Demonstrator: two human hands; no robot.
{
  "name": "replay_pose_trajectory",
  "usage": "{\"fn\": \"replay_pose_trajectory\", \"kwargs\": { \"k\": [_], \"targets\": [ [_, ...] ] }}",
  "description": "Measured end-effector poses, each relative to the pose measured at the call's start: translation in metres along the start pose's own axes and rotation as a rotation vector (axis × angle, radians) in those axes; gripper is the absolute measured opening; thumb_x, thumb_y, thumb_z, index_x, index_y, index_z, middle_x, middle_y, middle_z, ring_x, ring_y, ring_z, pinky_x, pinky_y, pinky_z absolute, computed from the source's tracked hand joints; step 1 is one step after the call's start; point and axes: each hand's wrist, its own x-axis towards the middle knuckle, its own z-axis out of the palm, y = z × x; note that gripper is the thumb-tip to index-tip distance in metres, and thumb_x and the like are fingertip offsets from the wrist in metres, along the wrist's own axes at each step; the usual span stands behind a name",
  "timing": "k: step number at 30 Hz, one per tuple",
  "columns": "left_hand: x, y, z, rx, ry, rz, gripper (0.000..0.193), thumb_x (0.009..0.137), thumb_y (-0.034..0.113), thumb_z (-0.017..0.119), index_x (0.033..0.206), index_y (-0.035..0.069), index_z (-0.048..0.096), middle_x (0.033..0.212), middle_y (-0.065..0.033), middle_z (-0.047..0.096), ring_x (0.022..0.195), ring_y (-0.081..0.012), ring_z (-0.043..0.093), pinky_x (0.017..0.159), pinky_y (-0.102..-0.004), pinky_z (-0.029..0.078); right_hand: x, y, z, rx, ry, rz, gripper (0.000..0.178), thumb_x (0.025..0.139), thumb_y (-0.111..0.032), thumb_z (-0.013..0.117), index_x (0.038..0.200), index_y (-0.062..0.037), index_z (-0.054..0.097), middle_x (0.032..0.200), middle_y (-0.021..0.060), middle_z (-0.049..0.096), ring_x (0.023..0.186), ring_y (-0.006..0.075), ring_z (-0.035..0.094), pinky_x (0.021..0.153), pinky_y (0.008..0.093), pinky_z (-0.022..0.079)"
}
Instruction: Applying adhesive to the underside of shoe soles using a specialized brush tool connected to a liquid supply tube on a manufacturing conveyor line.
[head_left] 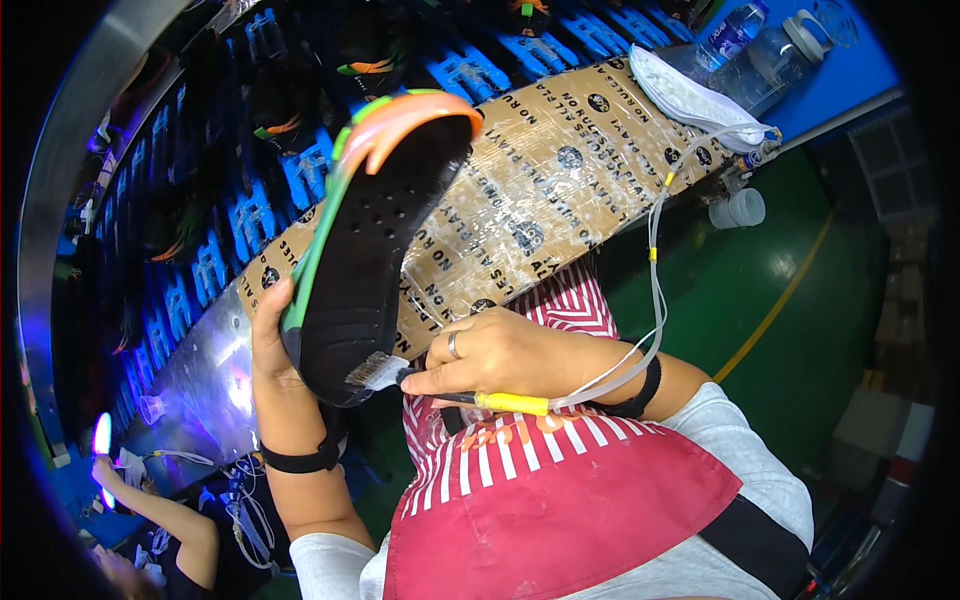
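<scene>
Tilted up in front of me is a shoe sole (365, 240), black inside with a rim running from green to glossy orange. My left hand (272, 335) grips its left edge near the lower end, thumb along the side. My right hand (495, 355) is closed around the handle of a flat brush (382, 371). The pale, worn bristles touch the inside of the sole at its lower end. A yellow sleeve (513, 403) joins the brush handle to a clear thin tube (655, 240), which loops past my right forearm up to the bench's right end.
Printed cardboard (560, 190) covers the bench under the sole. At its far right lie a white sole (685, 95), a water bottle (735, 35) and a clear jug (775, 70). Blue racks (470, 72) with dark soles line the far side. Another person's arm (165, 510) shows at lower left.
</scene>
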Motion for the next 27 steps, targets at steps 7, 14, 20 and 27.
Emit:
{"fn": "replay_pose_trajectory", "kwargs": {
  "k": [7,14,20,27],
  "targets": [
    [0.002,0.012,0.008,0.062,0.066,-0.209,0.046,0.081,0.025,0.052,0.114,-0.007,0.050,0.106,-0.0203,0.059,0.092,-0.0252,0.062,0.083,-0.0333,0.049,0.000,-0.007,-0.004,0.072,0.017,0.026,0.025,0.072,-0.010,0.056,0.096,-0.0085,0.063,0.069,0.0063,0.055,0.066,0.0227,0.058,0.053,0.0328,0.047],
    [0.005,0.015,0.010,0.188,0.173,-0.302,0.041,0.081,0.022,0.056,0.111,-0.005,0.053,0.101,-0.0181,0.061,0.085,-0.0240,0.063,0.079,-0.0320,0.051,-0.005,-0.009,-0.002,-0.107,-0.115,-0.013,0.024,0.072,-0.012,0.056,0.095,-0.0087,0.063,0.069,0.0048,0.053,0.067,0.0210,0.057,0.052,0.0313,0.048],
    [0.005,0.014,0.008,0.242,0.189,-0.267,0.044,0.083,0.028,0.051,0.113,-0.005,0.052,0.102,-0.0185,0.061,0.086,-0.0254,0.063,0.080,-0.0345,0.051,-0.003,-0.003,0.001,-0.099,0.085,0.033,0.026,0.070,-0.012,0.059,0.095,-0.0067,0.063,0.071,0.0064,0.056,0.068,0.0211,0.058,0.052,0.0318,0.048],
    [0.002,0.015,0.014,0.198,0.104,-0.137,0.046,0.082,0.027,0.052,0.114,-0.006,0.051,0.104,-0.0185,0.060,0.089,-0.0243,0.062,0.081,-0.0317,0.049,-0.009,-0.001,0.000,0.023,0.054,0.017,0.022,0.070,-0.011,0.062,0.093,-0.0091,0.064,0.070,0.0053,0.056,0.066,0.0206,0.058,0.054,0.0303,0.048]
  ]
}}
